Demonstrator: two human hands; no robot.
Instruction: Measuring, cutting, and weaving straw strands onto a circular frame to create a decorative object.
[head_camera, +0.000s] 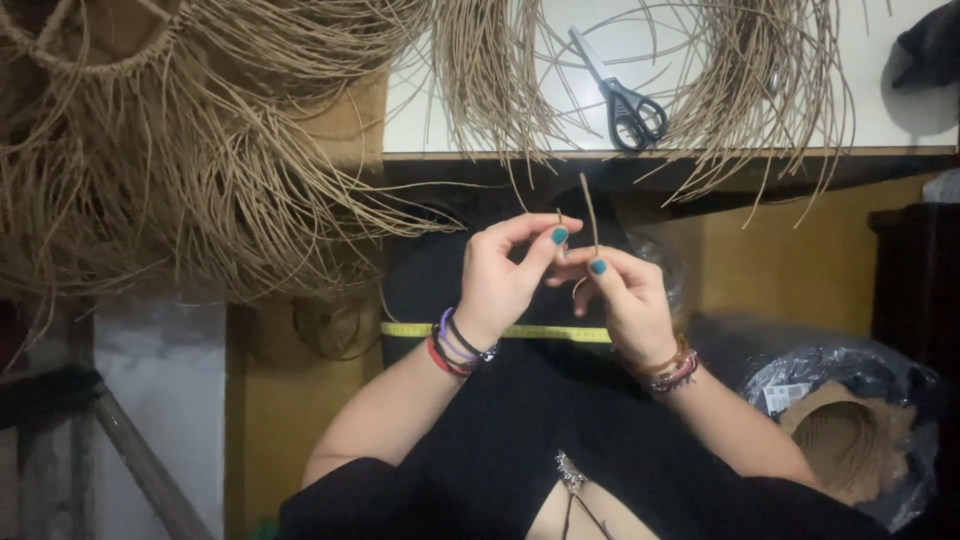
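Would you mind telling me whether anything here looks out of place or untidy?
Mostly the loose tan strands: they spill over the front edge of the white table and partly bury the black-handled scissors. Both the left hand and the right hand pinch a short strand neatly; nothing looks damaged.

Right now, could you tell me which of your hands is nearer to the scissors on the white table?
Right. The right hand sits almost directly below the scissors, pinching a thin fibre strand. The left hand is lower-left of them, slightly farther.
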